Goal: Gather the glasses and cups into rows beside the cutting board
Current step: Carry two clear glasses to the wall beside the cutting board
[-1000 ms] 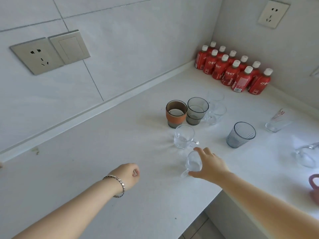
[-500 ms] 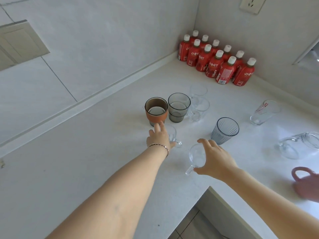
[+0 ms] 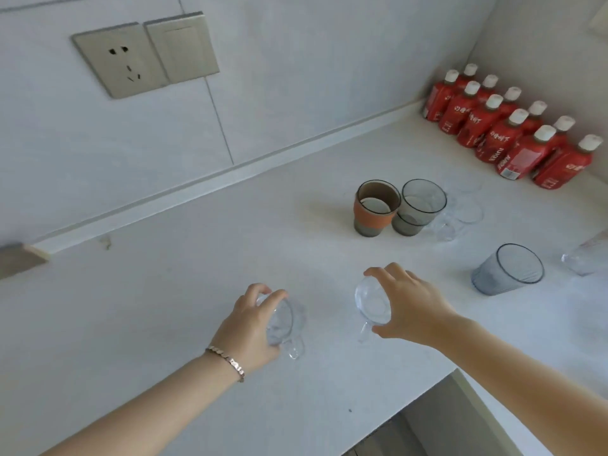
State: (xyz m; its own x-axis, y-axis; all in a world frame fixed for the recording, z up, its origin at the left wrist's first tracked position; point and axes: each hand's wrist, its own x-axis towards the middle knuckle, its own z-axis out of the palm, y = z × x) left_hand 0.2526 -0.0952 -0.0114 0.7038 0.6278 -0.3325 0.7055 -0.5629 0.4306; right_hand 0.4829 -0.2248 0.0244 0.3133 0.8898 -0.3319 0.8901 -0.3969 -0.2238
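My left hand [image 3: 250, 324] is wrapped around a small clear glass mug [image 3: 283, 324] with a loop handle, and my right hand [image 3: 408, 307] grips a second clear mug [image 3: 371, 306] by its rim; both mugs look empty and sit low over the smooth, matt white bench [image 3: 164, 291]. A thin metal-link bracelet [image 3: 227, 358] circles my left wrist. Further back stand a round cup with an orange sleeve [image 3: 375, 209] and, touching it, a smoky grey glass [image 3: 418, 205]; faint clear mugs [image 3: 460, 215] sit just beside that. A ribbed blue-grey tumbler [image 3: 508, 269] stands apart to the right, empty. Red plastic bottles with white caps [image 3: 503, 133] crowd the corner. A pale wooden edge [image 3: 19, 260] shows at far left, perhaps the cutting board
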